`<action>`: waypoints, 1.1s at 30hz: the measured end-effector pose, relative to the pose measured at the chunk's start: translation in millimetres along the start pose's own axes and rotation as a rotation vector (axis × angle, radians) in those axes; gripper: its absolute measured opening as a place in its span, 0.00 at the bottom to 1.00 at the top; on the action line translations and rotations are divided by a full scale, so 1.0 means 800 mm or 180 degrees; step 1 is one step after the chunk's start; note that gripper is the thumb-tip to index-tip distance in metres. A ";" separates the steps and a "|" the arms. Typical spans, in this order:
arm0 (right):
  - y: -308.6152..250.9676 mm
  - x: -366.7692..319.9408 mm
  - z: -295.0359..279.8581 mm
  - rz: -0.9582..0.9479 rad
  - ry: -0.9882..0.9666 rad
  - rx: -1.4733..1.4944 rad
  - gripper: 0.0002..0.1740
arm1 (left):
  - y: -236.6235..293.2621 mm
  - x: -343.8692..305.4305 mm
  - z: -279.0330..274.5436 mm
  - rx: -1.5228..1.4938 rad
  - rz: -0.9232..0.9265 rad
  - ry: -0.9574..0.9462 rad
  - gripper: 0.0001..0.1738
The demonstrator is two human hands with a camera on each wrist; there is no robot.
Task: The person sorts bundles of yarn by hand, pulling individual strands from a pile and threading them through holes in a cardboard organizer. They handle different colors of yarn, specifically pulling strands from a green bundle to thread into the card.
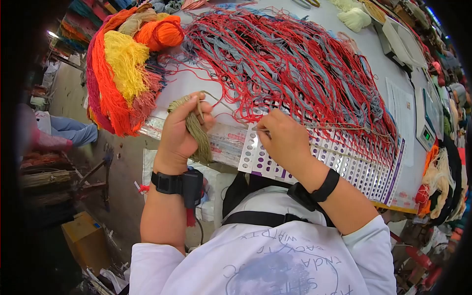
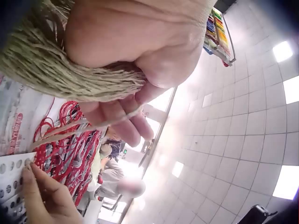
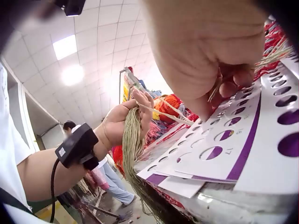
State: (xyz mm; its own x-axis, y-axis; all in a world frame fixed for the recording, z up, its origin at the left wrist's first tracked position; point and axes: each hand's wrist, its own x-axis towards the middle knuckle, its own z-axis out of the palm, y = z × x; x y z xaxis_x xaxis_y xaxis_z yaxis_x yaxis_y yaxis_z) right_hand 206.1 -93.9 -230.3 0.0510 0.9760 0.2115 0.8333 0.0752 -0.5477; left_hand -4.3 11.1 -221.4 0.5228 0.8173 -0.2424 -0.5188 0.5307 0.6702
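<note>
My left hand (image 1: 178, 132) holds a skein of olive-beige yarn (image 1: 197, 137), which drapes across the palm and hangs below it. In the right wrist view the skein (image 3: 133, 135) dangles in a long loose bundle beside the table edge. A strand of yarn (image 2: 70, 133) runs from the left fingers over to the white punched cards (image 1: 248, 155). Over these cards, my right hand (image 1: 289, 142) pinches thin yarn at a row of holes, its fingertips close to the card edge. Short yarn ends show between the right fingers in the right wrist view.
Red and grey-blue yarn (image 1: 295, 64) lies tangled over the table and the numbered cards. Orange, yellow and magenta skeins (image 1: 123, 69) are heaped at the left edge. A digital scale (image 1: 426, 125) stands at the right. A cardboard box (image 1: 87, 238) sits on the floor.
</note>
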 end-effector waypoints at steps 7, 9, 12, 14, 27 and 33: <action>0.008 0.009 -0.004 -0.0651 -0.0004 -0.0343 0.05 | -0.006 -0.008 -0.008 -0.0922 -0.0170 -0.0533 0.06; 0.012 0.011 0.000 -0.0703 -0.0071 -0.0445 0.05 | -0.007 -0.010 -0.003 -0.1113 -0.0098 -0.0606 0.07; 0.014 0.014 0.006 -0.0784 -0.0094 -0.0642 0.05 | -0.011 -0.010 0.025 -0.0289 -0.0309 -0.0255 0.07; 0.013 0.015 0.005 -0.0814 -0.0052 -0.0751 0.04 | -0.019 -0.008 0.040 0.0773 -0.0464 -0.0260 0.11; 0.018 -0.008 -0.005 -0.0407 -0.0040 0.0370 0.23 | -0.012 0.007 0.023 0.2407 0.0198 -0.0166 0.10; 0.028 -0.012 0.007 -0.0652 0.0125 0.0071 0.30 | 0.155 0.036 -0.056 0.1584 0.0314 0.0912 0.07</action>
State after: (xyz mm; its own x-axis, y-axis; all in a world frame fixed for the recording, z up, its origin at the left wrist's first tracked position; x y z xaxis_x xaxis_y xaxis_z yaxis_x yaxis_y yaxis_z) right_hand 221.4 -100.5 -249.4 -0.0965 0.9312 0.3516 0.8160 0.2763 -0.5078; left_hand -83.5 110.6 -176.8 0.2484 0.9224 -0.2959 -0.1393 0.3363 0.9314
